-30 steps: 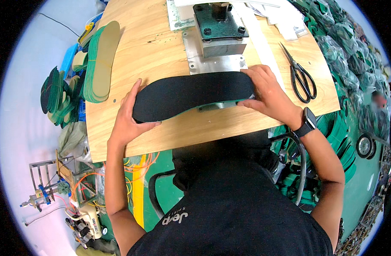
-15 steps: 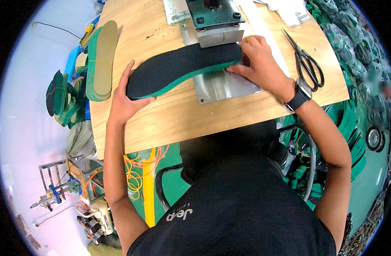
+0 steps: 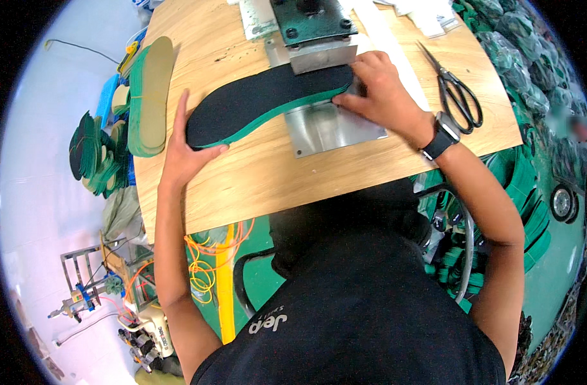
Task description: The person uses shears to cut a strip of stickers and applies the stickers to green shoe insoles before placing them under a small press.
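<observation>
A black-topped insole (image 3: 255, 101) with a thick green edge lies slantwise across the table, its right part under the metal block (image 3: 323, 58) of a small press. Whether it is one piece or several stacked, I cannot tell. My left hand (image 3: 185, 154) cups its left end, thumb along the near edge and fingers round the far side. At the other end, my right hand (image 3: 384, 90) pinches the tip, thumb below and fingers beside the block. Beneath that end, a shiny metal base plate (image 3: 335, 128) shows on the near side.
Black-handled scissors (image 3: 444, 74) lie right of my right hand. A banded stack of tan and green insoles (image 3: 153, 96) sits at the table's left edge, with more bundles (image 3: 101, 154) beyond it. White papers (image 3: 434, 19) lie at the back; bagged green pieces (image 3: 521, 58) pile up at right.
The whole view has shifted slightly. Both hands keep their hold on the insole, which stays in about the same place relative to the press.
</observation>
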The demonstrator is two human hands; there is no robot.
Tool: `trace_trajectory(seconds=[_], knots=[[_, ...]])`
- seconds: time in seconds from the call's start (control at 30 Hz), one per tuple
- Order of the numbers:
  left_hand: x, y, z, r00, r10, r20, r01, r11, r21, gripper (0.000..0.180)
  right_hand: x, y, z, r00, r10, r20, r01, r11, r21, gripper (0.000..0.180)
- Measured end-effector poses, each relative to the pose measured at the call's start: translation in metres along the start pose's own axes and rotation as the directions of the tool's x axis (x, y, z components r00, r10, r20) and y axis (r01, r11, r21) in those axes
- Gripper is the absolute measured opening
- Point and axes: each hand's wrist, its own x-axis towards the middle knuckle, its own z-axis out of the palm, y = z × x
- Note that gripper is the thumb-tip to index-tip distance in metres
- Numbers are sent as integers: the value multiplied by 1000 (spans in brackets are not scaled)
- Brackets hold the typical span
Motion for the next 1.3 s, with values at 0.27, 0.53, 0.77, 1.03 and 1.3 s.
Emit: trace_trajectory(seconds=[0.27, 0.53, 0.77, 1.03, 1.3], knots=[[-46, -10, -17, 939, 58, -339, -91, 992, -83, 78, -11, 33, -49, 994, 0, -109, -20, 983, -183, 34], [-79, 38, 22, 967, -22, -253, 29, 999, 21, 15, 59, 103, -41, 991, 107, -83, -127, 947, -297, 30], [-68, 78, 76, 988, -36, -151, 11, 986, -167, 13, 86, 124, -8, 831, 555, -29, -549, 811, -201, 38], [-24, 118, 149, 991, -24, 131, 97, 808, -581, 24, 24, 50, -68, 873, 478, 97, -368, 516, 773, 23], [-17, 151, 181, 959, -134, 248, 275, 642, -716, 18, -106, -64, -100, 911, 268, 314, -406, 714, 570, 18]])
